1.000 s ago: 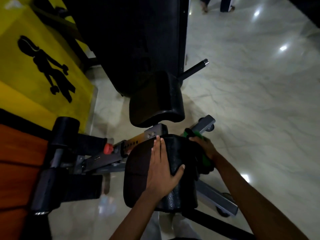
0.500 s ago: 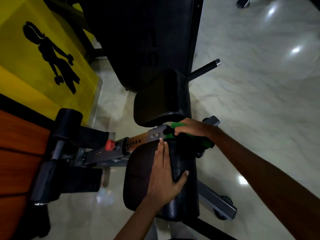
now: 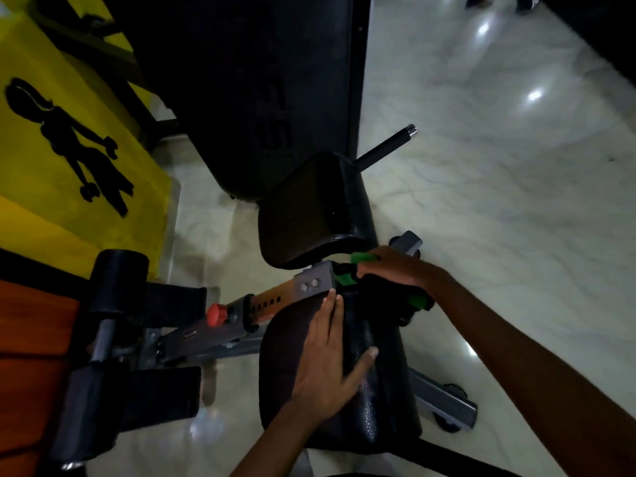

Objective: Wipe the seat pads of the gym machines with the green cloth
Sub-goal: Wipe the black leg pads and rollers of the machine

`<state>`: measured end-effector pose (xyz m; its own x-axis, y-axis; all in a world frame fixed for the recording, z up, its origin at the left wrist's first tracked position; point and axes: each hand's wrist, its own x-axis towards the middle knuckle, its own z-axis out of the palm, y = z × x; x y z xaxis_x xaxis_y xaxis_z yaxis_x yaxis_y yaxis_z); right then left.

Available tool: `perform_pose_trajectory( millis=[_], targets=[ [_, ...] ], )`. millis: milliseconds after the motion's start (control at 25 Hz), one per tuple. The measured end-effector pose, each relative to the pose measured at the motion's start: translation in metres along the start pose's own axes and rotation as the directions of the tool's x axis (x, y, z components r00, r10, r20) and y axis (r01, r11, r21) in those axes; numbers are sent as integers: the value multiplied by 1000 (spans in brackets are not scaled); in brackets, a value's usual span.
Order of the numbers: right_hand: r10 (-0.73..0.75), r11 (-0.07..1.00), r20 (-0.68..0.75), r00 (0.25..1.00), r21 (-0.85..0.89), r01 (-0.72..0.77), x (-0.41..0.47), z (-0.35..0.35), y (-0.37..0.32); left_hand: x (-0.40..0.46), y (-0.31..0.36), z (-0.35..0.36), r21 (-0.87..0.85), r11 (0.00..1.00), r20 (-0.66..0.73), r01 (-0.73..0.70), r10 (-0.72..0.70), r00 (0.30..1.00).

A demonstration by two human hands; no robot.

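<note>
Head view, looking straight down on a gym machine with 2 black pads. The left hand (image 3: 327, 359) lies flat and open on the near seat pad (image 3: 375, 390), fingers stretched toward the far edge and thumb splayed to the right; it grasps nothing, and my read is that it is there to brace the pad so it does not rock under the wiping. The right hand (image 3: 395, 270) is clenched around the green cloth (image 3: 347, 275), which sits bunched at the far end of the near pad, right by the grey bracket (image 3: 313, 282) where the adjustment rail meets the seat. Green shows on both sides of the fist, toward the bracket and again under the wrist, so the cloth is wadded rather than spread. That makes sense for working into the narrow gap between the near pad and the far seat pad (image 3: 316, 215), where a flat cloth would not reach.

The far pad looks untouched by either hand at this instant. A red knob (image 3: 216, 315) sits on the rail to the left, well clear of both hands. Pale marble floor (image 3: 516, 201) fills the right side.

Judging by the layout, the edge of the near pad is the job in hand, with the far pad a likely next stop.
</note>
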<state>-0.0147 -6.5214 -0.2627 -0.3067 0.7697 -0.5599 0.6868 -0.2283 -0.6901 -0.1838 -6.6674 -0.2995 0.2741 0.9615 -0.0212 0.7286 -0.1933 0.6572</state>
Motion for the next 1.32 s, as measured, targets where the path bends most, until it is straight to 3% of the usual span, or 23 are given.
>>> perform_pose_trajectory(
  millis=[80,200,320,440,520,720,960,1160,1320],
  targets=[
    [88,993,-114,990,92,-78,-15,6,11,7,-17,-14,27,994,38,-110,109,993],
    [140,988,-325,935,100,-114,-32,31,17,23,-45,-31,106,943,108,-317,306,946],
    [189,981,-522,832,59,-186,-42,53,14,48,-69,-50,86,838,258,-539,504,825],
    [252,960,-592,765,55,-273,-55,69,2,74,-80,-67,68,726,384,-684,614,690],
    [266,951,-655,707,59,-304,-74,88,-10,83,-84,-75,54,657,426,-752,666,613],
    [284,882,-804,523,6,-471,-130,167,-18,104,-66,-66,-8,458,364,-889,830,424],
    [240,766,-939,245,28,-642,-143,222,-35,127,-57,-56,-102,367,439,-925,851,289],
    [142,601,-970,195,-72,-796,-111,277,-55,146,-55,-43,-160,301,574,-940,803,159],
    [108,576,-955,278,-168,-800,-94,302,-66,159,-50,-42,-260,301,643,-918,763,68]
  ],
)
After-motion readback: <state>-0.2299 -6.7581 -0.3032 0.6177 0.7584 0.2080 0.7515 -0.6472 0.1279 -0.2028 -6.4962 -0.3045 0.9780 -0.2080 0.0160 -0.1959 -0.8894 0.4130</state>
